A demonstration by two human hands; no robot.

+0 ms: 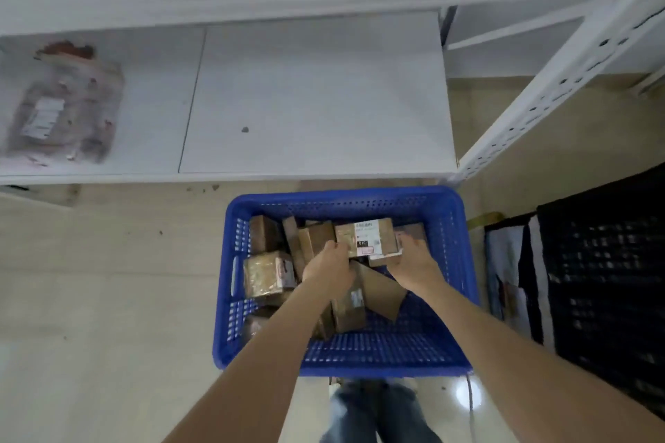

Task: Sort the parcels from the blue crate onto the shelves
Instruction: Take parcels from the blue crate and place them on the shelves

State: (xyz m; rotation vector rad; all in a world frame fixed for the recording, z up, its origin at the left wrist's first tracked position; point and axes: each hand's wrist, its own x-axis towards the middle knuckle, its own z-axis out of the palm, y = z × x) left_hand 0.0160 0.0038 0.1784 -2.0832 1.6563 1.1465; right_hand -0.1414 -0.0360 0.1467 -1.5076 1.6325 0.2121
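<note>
A: What is closest to the camera?

B: Two bare arms reach out from the bottom. Below them are the person's legs in blue jeans (374, 414).

A: What are the hands doing?

B: The left hand (329, 268) and the right hand (417, 262) hold one brown parcel (369, 236) between them. The left hand grips its left side and the right hand grips its right side. The fingers are closed on the box. It has a white label with a small black patch on it.

A: Where is that parcel?

B: It is over the far part of the blue crate (446, 360), above the other parcels. The crate sits on the floor (108, 280).

A: How many parcels are in the crate?

B: About seven more brown boxes show, but they are piled up, so the count is not sure. One taped box (268, 275) lies by the left wall. One open cardboard flap (383, 293) sticks out under the hands.

A: What is beside the crate?

B: One black crate (604, 280) stands to the right.

A: And farther away?

B: One white shelf (316, 97) lies past the blue crate. One clear plastic bag parcel (64, 104) lies on its left end. One white metal post (561, 75) with holes stands at the right.
</note>
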